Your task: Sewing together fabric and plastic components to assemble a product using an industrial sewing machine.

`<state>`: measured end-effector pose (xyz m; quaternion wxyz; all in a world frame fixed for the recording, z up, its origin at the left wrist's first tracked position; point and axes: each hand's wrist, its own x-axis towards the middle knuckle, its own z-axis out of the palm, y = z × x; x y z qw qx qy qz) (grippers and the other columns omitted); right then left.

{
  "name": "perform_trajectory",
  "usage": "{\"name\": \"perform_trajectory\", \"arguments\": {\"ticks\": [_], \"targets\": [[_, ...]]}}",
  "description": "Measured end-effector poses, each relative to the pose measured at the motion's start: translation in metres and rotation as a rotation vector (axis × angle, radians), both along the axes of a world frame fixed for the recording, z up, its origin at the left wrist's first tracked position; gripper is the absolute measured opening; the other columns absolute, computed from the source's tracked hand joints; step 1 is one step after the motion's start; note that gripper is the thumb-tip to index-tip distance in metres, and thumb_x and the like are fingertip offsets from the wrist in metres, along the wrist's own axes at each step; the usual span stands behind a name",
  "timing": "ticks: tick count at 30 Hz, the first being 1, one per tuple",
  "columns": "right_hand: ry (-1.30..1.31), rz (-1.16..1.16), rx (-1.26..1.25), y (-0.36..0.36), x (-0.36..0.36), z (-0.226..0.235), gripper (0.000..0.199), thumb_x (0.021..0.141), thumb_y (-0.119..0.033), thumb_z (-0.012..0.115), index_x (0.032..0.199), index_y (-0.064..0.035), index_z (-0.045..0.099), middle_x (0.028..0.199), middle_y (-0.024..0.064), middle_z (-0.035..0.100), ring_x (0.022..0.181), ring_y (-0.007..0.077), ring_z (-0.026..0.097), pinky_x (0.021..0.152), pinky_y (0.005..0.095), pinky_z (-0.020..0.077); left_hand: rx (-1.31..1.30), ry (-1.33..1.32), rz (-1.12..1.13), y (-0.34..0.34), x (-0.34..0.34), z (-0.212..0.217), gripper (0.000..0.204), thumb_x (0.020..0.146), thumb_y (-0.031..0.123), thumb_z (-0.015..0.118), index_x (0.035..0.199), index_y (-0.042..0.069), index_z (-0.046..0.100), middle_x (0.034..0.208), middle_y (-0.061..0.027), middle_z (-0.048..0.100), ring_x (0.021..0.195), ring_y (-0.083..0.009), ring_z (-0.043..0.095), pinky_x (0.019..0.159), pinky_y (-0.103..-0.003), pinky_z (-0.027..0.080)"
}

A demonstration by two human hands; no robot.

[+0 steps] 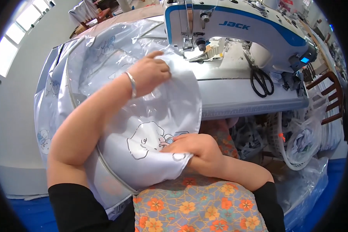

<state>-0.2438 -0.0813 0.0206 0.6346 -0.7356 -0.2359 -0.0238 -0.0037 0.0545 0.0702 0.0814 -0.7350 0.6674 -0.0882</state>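
A large pale fabric piece (170,104) with cartoon puppy prints lies across my lap and the table's left part. Clear plastic sheeting (100,73) and a grey-piped edge (104,166) belong to the same bundle. My left hand (152,74), a silver bangle on its wrist, rests over the fabric left of the sewing machine's needle area; its index finger is stretched apart from the bent others. Close to my body, my right hand (200,150) is closed on the fabric near its lower edge, beside a puppy print. A flap folds over that hand, and its fingertips are partly hidden.
A white and blue sewing machine (236,27) stands at the back right, its lamp lit. Black-handled scissors (262,81) lie on its table bed. Below right, a white plastic basket (276,135) holds bagged scraps. A wooden chair (330,94) is at the right.
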Motion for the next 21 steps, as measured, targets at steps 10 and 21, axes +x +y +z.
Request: {"name": "perform_trajectory", "arguments": {"ticks": [10, 21], "targets": [[0.239, 0.148, 0.035, -0.001, -0.017, -0.050, 0.026, 0.093, -0.007, 0.059, 0.115, -0.0029, 0.071, 0.117, 0.0107, 0.072, 0.112, 0.0243, 0.067, 0.102, 0.0368, 0.0469, 0.027, 0.306, 0.316, -0.028, -0.055, -0.044, 0.042, 0.085, 0.024, 0.058, 0.120, 0.001, 0.063, 0.126, -0.0158, 0.063, 0.121, -0.0290, 0.057, 0.111, -0.047, 0.036], [-0.006, 0.029, -0.135, -0.011, -0.004, -0.047, 0.028, 0.086, -0.003, 0.058, 0.111, -0.0058, 0.072, 0.113, 0.0078, 0.073, 0.110, 0.0248, 0.067, 0.102, 0.0395, 0.0470, -0.033, 0.049, 0.340, -0.035, -0.048, -0.052, 0.060, 0.089, 0.031, 0.054, 0.136, -0.006, 0.050, 0.135, -0.0203, 0.057, 0.134, -0.0313, 0.047, 0.118, -0.055, 0.023]]}}
